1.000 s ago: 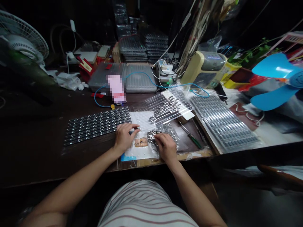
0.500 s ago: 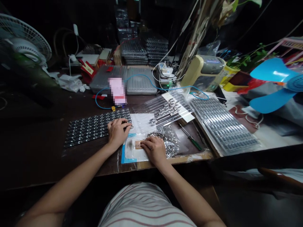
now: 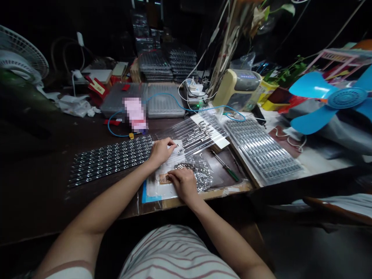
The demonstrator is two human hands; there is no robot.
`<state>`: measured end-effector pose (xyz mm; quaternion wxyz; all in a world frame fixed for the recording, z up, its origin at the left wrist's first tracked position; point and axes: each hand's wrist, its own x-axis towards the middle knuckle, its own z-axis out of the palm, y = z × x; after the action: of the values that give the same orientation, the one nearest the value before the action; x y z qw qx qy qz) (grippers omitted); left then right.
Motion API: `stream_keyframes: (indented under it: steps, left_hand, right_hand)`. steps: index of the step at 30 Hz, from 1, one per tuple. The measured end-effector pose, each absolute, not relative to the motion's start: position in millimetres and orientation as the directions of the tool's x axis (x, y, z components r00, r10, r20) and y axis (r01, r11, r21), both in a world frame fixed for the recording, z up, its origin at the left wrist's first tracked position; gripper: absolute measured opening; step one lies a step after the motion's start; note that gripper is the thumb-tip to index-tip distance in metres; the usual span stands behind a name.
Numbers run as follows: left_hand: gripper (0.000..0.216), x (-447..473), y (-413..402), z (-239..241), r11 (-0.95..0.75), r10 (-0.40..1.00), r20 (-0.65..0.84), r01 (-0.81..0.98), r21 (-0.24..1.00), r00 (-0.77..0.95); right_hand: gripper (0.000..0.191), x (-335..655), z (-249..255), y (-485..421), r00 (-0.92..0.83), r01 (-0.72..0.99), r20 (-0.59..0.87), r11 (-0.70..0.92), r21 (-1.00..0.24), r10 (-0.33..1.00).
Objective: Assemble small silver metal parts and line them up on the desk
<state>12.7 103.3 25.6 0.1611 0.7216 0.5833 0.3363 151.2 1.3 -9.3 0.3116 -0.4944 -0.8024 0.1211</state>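
Note:
My left hand [image 3: 161, 151] rests with curled fingers at the left end of the clear plastic tubes [image 3: 197, 133], pinching something small I cannot make out. My right hand [image 3: 182, 183] lies fingers-down on a small brown jig [image 3: 164, 178] that sits on a white sheet [image 3: 157, 186]; its fingertips press together at the jig. A heap of small shiny metal parts [image 3: 202, 174] lies just right of that hand. A long dark tray of filled parts [image 3: 109, 159] stretches to the left.
A second clear tray [image 3: 261, 149] lies to the right, with a green-handled screwdriver [image 3: 225, 166] beside it. Stacked trays [image 3: 165, 64], a blue cable [image 3: 174, 102], a cream machine [image 3: 238, 89], a blue fan [image 3: 331, 100] and a white fan [image 3: 20, 58] crowd the back.
My left hand moved from the dark tray's right end over to the clear tubes. My right hand left the metal heap and settled on the brown jig. The view shifted slightly.

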Motion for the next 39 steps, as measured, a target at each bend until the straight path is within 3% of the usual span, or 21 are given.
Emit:
stream_keyframes:
  steps: [4, 7, 16, 22, 29, 31, 35, 39]
  left_hand:
    - [0.024, -23, 69, 28, -0.202, 0.978, 0.152, 0.473, 0.857, 0.143]
    - [0.029, -38, 35, 24, -0.071, 0.978, -0.01, 0.378, 0.923, 0.206]
    - [0.017, -38, -1, 4, -0.172, 0.985, 0.138, 0.57, 0.804, 0.102]
    - [0.014, -35, -3, -1, -0.251, 0.967, 0.218, 0.647, 0.72, 0.133]
    - [0.013, -32, -5, -4, -0.23, 0.969, 0.23, 0.655, 0.72, 0.087]
    - [0.012, -31, -5, -3, -0.231, 0.97, 0.227, 0.645, 0.728, 0.091]
    - [0.011, -30, -6, -1, -0.226, 0.971, 0.223, 0.644, 0.73, 0.088]
    - [0.011, -27, -3, 0, -0.227, 0.972, 0.211, 0.646, 0.729, 0.104]
  right_hand:
    - [0.011, 151, -12, 3, -0.259, 0.699, 0.378, 0.443, -0.561, 0.889]
    - [0.01, 151, -11, 3, -0.265, 0.688, 0.373, 0.445, -0.573, 0.889]
    - [0.011, 149, -5, 1, -0.383, 0.71, 0.368, 0.525, -0.469, 0.847]
    - [0.011, 147, -5, 2, -0.394, 0.729, 0.346, 0.519, -0.447, 0.851]
    - [0.024, 163, 7, 3, -0.362, 0.765, 0.349, 0.489, -0.419, 0.865]
    - [0.028, 180, 13, 3, -0.324, 0.812, 0.335, 0.442, -0.381, 0.885]
    - [0.034, 206, 15, 1, -0.408, 0.834, 0.248, 0.469, -0.29, 0.879]
    - [0.014, 203, 0, 4, -0.348, 0.809, 0.311, 0.451, -0.376, 0.884]
